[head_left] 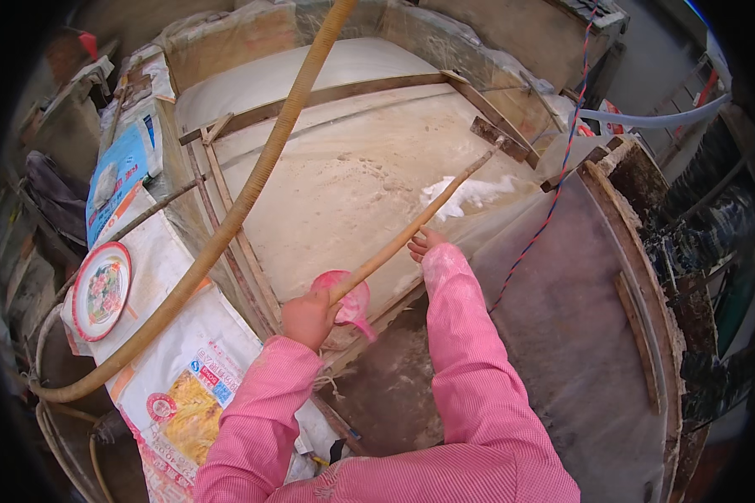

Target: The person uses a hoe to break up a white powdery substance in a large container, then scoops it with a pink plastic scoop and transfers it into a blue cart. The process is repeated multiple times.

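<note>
A long-handled wooden scraper (394, 243) slants from my left hand to the upper right. Its flat head (512, 144) rests at the far right corner of a shallow vat of cloudy, pale liquid (352, 168). My left hand (308, 317) is closed around the near end of the handle. At mid-handle my right hand (428, 243) sits just below the shaft, fingers loosely spread, one seeming to touch it. Just behind my left hand is a pink plastic ladle (344, 293), partly hidden by hand and shaft. White foam (470, 194) floats near the scraper head.
A thick ribbed hose (252, 184) arches across the left side. Printed sacks (201, 369) cover the left ledge, with a red-rimmed floral plate (102, 291) on them. A twisted red-blue cord (554, 201) hangs at right, beside a plastic-covered, wood-edged surface (579, 310).
</note>
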A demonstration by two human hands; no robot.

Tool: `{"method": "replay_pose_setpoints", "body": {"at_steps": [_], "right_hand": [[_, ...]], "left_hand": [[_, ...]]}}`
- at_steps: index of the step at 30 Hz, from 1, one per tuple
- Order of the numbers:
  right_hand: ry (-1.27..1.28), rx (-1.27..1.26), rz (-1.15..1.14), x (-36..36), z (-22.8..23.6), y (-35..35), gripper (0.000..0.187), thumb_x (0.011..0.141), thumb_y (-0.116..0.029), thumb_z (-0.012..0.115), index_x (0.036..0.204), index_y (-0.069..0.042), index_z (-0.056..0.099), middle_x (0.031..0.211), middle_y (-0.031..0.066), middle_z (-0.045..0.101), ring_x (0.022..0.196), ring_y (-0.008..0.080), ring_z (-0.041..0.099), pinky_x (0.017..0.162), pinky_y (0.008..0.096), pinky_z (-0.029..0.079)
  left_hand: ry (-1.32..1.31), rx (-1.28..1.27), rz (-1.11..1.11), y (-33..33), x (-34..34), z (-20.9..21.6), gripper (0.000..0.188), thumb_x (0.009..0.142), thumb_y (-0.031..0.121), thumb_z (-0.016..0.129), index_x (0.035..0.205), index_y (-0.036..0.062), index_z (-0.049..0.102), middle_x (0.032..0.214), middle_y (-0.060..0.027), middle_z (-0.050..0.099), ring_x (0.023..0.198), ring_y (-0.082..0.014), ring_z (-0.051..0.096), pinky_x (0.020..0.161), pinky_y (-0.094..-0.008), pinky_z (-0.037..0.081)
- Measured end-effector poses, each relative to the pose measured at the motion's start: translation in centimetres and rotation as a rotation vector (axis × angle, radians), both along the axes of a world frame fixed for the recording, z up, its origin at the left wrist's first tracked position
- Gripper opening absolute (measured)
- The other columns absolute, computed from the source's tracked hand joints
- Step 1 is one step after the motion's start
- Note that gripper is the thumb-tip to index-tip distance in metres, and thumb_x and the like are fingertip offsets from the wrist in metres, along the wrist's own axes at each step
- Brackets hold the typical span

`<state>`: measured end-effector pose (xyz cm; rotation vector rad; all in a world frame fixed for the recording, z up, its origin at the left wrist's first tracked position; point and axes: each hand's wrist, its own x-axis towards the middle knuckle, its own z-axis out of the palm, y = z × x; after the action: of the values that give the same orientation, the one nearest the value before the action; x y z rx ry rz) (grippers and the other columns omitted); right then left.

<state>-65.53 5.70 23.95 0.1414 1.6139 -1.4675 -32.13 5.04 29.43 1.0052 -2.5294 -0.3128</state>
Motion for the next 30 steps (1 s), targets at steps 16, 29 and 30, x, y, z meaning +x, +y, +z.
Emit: {"method": "replay_pose_setpoints", "body": {"at_steps": [16,29,30], "right_hand": [[0.237,0.098,0.144,10.3,0.7,0.1,0.049,0.087,-0.044,0.064,0.112,-0.004,0.049,0.100,0.0143,0.059,0.083,0.0285,0.062,0.073,0.0435,0.056],[-0.064,-0.123,0.310,34.3,5.4,4.8,0.044,0.091,-0.051,0.052,0.101,-0.009,0.049,0.087,0.0096,0.061,0.070,0.0232,0.063,0.056,0.0372,0.057],[-0.077,-0.132,0.351,36.1,5.9,5.5,0.045,0.091,-0.053,0.050,0.100,-0.009,0.049,0.086,0.0094,0.061,0.069,0.0223,0.063,0.055,0.0368,0.057]], "left_hand": [[-0.233,-0.051,-0.074,1.7,17.5,9.3,0.032,0.075,0.033,0.073,0.073,0.0074,0.054,0.062,-0.0101,0.059,0.057,-0.0298,0.060,0.052,-0.0426,0.046],[-0.340,-0.173,0.132,11.4,40.5,20.7,0.028,0.061,0.017,0.077,0.068,0.0053,0.052,0.059,-0.0119,0.054,0.054,-0.0332,0.054,0.051,-0.0439,0.039],[-0.331,-0.221,0.165,12.6,42.0,21.3,0.029,0.060,0.016,0.077,0.066,0.0051,0.051,0.058,-0.0127,0.052,0.053,-0.0340,0.052,0.051,-0.0439,0.038]]}}
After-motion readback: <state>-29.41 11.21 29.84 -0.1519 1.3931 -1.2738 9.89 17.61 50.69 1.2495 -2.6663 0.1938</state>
